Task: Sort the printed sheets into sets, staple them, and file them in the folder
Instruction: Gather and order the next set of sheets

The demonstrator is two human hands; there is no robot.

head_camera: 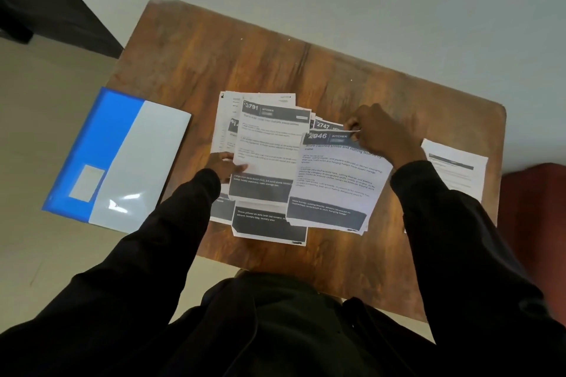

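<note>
Where the right hand (pixel 379 135) closes on paper, thumb and fingers pinch the far edge of the sheet headed 2946 (pixel 337 180). This is a kitchen page whose long axis runs from that grip back toward the person's body, tilted a little rightward. Across to the left of the grip, the left hand (pixel 225 164) sits at the near left edge of the sheet headed 3791 (pixel 269 144), thumb laid on top. Its fingers are hidden, so I cannot tell whether it pinches or merely presses. Both pages belong to the loose pile (pixel 269 223) fanned beneath and between the hands, and a sheet headed 2747 (pixel 324 125) pokes out just beside the grip. Well to the right lies a lone sheet (pixel 456 171), apart from the pile. Far left, past the left hand, the blue folder (pixel 122 159) overhangs the edge of the surface (pixel 275 61). The right hand is nearer the lone sheet, so carrying the pinched page rightward looks the natural move. Sorting seems at an early stage.
</note>
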